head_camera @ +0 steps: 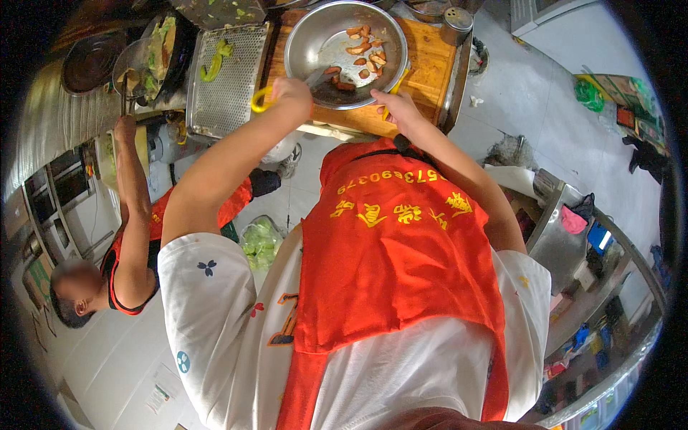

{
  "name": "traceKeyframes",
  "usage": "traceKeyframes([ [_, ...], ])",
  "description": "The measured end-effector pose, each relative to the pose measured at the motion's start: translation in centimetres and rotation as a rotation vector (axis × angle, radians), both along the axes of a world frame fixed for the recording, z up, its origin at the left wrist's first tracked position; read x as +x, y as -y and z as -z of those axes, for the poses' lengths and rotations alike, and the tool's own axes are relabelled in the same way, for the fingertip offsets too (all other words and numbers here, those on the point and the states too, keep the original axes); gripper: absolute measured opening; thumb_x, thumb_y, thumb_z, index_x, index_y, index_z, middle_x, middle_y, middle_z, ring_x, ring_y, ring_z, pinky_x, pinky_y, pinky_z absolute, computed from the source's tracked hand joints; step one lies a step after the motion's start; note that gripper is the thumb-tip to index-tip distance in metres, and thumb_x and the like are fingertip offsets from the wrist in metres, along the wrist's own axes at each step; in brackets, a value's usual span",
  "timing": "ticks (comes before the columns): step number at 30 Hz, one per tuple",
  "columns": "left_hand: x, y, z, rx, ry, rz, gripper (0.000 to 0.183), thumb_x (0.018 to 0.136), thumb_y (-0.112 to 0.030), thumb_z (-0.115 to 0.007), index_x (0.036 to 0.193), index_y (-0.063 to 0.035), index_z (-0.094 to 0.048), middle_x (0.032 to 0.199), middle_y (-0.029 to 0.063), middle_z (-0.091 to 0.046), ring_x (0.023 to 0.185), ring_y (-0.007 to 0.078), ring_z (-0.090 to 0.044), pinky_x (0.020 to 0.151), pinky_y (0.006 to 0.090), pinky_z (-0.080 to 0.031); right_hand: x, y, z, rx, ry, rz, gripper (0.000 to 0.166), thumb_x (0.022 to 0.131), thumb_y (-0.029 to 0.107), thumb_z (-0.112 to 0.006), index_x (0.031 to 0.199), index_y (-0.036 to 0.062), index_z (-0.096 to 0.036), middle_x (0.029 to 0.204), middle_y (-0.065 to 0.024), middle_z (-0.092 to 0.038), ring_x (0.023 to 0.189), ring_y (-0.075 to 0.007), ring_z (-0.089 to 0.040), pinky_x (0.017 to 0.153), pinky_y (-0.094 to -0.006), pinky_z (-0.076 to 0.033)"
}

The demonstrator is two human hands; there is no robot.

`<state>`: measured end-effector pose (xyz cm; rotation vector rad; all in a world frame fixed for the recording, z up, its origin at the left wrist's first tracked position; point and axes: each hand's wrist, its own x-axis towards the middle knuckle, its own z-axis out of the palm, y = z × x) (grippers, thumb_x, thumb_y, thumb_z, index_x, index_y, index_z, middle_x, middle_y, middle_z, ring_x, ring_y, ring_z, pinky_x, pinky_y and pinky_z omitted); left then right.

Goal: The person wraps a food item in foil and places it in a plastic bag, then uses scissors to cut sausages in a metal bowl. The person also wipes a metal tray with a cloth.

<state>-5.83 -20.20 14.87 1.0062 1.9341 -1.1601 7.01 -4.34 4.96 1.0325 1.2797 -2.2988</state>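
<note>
A steel bowl (293, 56) rests on a wooden board (430, 70) in front of me. Cut reddish-brown food pieces (371, 56), pale on their cut faces, lie inside it. My left hand (292, 97) grips a tool with a yellow loop handle (262, 100), which looks like kitchen scissors. Its grey blade (318, 78) reaches over the near rim, close to pieces at the bowl's near side. At the near right rim, my right hand (399, 110) has its thumb against the bowl. A yellow strip (398, 86), its kind unclear, is also in that hand.
Left of the board lies a perforated metal tray (228, 91) with green pepper pieces (217, 62). Further left, a co-worker's hand (125, 129) holds a utensil at a pan (172, 59) of food. A shaker (457, 24) stands at the board's far right corner.
</note>
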Motion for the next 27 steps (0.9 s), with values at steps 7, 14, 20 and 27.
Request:
traceKeyframes([
  [7,-2.0,3.6,1.0,0.525,0.097,-0.321,0.021,0.083,-0.015,-0.048,0.075,-0.0037,-0.064,0.089,0.0181,-0.066,0.079,0.0313,-0.065,0.069,0.0441,-0.050,-0.2,-0.5,0.8,0.032,-0.037,-0.044,0.023,0.080,0.028,-0.067,0.092,0.0091,-0.060,0.080,0.0005,-0.057,0.063,-0.0095,-0.050,0.052,-0.0264,-0.035],
  [14,-2.8,4.0,-0.6,0.276,0.052,-0.228,0.024,0.082,-0.014,-0.047,0.087,-0.0027,-0.067,0.090,0.0161,-0.067,0.083,0.0299,-0.066,0.072,0.0404,-0.050,-0.3,-0.2,0.1,0.066,0.001,-0.034,0.026,0.082,0.027,-0.066,0.094,0.0059,-0.058,0.081,-0.0008,-0.057,0.061,-0.0100,-0.049,0.053,-0.0280,-0.037],
  [20,-1.3,1.0,0.8,0.166,0.124,-0.236,0.026,0.077,-0.016,-0.051,0.093,-0.0088,-0.071,0.095,0.0118,-0.068,0.090,0.0250,-0.065,0.072,0.0373,-0.050,0.0,-0.2,-0.5,0.046,-0.015,-0.052,0.025,0.083,0.026,-0.065,0.094,0.0051,-0.057,0.082,-0.0011,-0.057,0.060,-0.0102,-0.049,0.054,-0.0275,-0.037],
  [27,-0.6,2.1,0.1,0.427,0.025,-0.347,0.026,0.082,-0.014,-0.046,0.087,-0.0041,-0.069,0.089,0.0151,-0.068,0.082,0.0290,-0.066,0.069,0.0387,-0.051,-0.3,-0.4,0.1,0.057,-0.027,-0.070,0.023,0.083,0.029,-0.065,0.090,0.0084,-0.058,0.080,0.0009,-0.058,0.062,-0.0071,-0.047,0.051,-0.0234,-0.033],
])
